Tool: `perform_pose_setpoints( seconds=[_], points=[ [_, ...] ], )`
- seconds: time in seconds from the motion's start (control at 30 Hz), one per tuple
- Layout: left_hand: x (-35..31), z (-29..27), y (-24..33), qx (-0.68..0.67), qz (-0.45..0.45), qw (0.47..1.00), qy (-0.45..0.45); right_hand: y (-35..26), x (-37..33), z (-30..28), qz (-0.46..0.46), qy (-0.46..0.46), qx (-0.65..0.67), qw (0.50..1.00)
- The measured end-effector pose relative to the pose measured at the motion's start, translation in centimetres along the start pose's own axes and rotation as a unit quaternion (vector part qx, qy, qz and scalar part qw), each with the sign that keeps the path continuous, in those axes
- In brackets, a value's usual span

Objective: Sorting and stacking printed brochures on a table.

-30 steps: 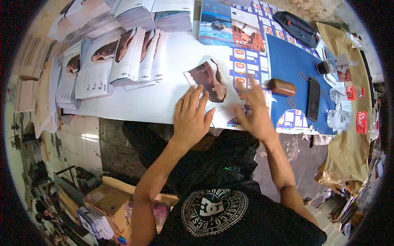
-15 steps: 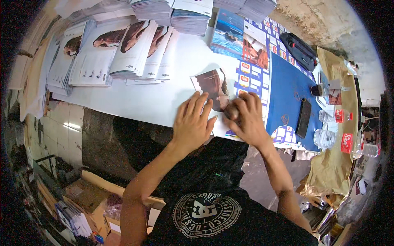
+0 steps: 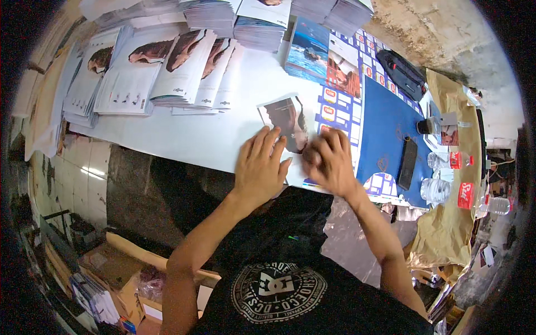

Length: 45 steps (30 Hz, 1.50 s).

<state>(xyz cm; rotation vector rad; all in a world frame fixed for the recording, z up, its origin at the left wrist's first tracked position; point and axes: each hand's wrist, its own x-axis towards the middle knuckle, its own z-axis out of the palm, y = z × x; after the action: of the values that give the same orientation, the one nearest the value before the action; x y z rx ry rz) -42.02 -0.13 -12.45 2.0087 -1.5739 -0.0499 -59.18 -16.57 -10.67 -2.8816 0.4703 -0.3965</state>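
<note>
My left hand (image 3: pixel 259 167) lies flat with fingers spread, pinning the near corner of the printed sheet (image 3: pixel 285 120) on the white table (image 3: pixel 184 137), while my right hand (image 3: pixel 330 162) is curled into a loose fist, knuckles pressing down just beside it. If I push unevenly, the sheet could skew under my palm or crease crooked.

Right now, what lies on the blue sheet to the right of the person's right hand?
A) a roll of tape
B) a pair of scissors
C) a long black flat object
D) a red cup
C: a long black flat object lies on the blue sheet, just right of the right hand.
</note>
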Motion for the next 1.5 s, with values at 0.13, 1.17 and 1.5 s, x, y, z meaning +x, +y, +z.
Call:
perform_pose_setpoints(
  seconds=[0.13, 1.17, 1.5],
  points=[
    [2.6, -2.6, 1.9, 0.009, -0.056, 0.99, -0.129, -1.8, -5.6, -2.9, 0.019, -0.01, 0.023, 1.0],
    [0.5, -21.7, 26.4, -0.16, 0.246, 0.956, -0.027, 10.0, -5.0, -2.2, 0.238, 0.289, 0.003, 0.927],
    [-2.9, -17.1, 35.0, -0.337, 0.432, 0.824, 0.143, 9.9, -5.3, -1.8, 0.246, 0.311, -0.01, 0.918]
  ],
)
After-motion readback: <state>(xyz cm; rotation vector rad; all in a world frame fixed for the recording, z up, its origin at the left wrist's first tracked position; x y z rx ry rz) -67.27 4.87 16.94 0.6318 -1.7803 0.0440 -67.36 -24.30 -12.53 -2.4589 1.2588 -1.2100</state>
